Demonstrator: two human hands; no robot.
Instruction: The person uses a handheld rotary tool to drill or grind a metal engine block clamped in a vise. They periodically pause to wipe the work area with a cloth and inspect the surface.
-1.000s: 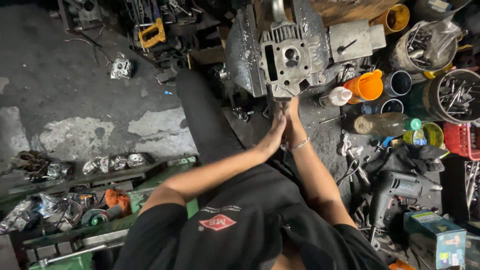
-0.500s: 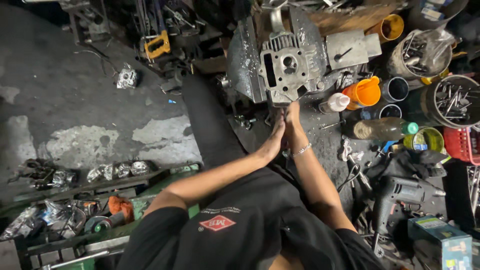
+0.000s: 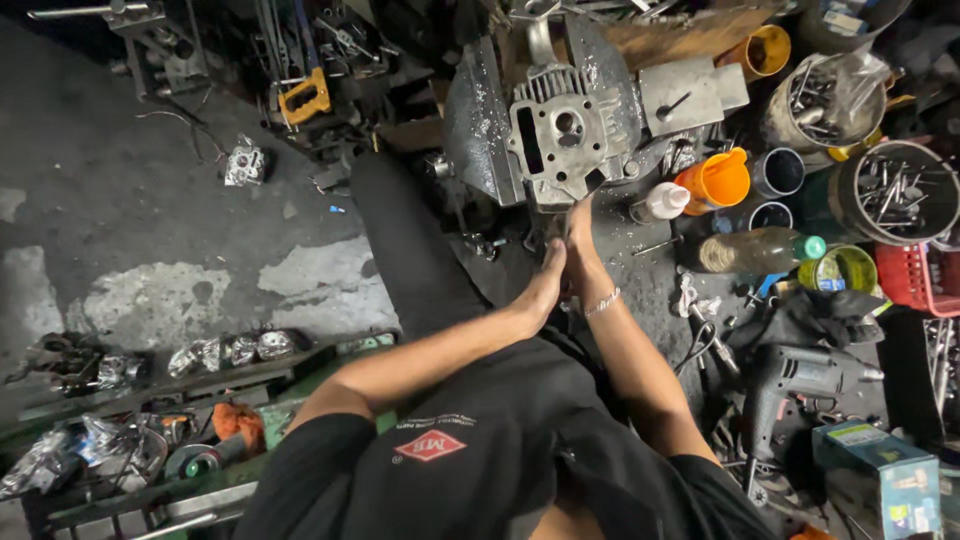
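Note:
A grey metal cylinder head (image 3: 560, 135) stands upright on the cluttered floor in front of me. My right hand (image 3: 580, 245), with a thin bracelet at the wrist, reaches to its lower edge with fingers straight. My left hand (image 3: 543, 292) lies flat against the right palm, a little further back. The palms press together, and a thin rod seems pinched between them, mostly hidden. A dark curved metal cover (image 3: 470, 120) leans at the left of the cylinder head.
An orange funnel cup (image 3: 715, 180), a white squeeze bottle (image 3: 662, 202), a lying bottle (image 3: 755, 250), tins of bolts (image 3: 895, 190) and a red crate (image 3: 920, 280) crowd the right. A power drill (image 3: 810, 375) and a box (image 3: 880, 470) lie near right. Scrap parts (image 3: 110, 365) sit left.
My left palm has slid back along the right one while both stay pressed together. The view has shifted, so the cylinder head sits a little lower in frame.

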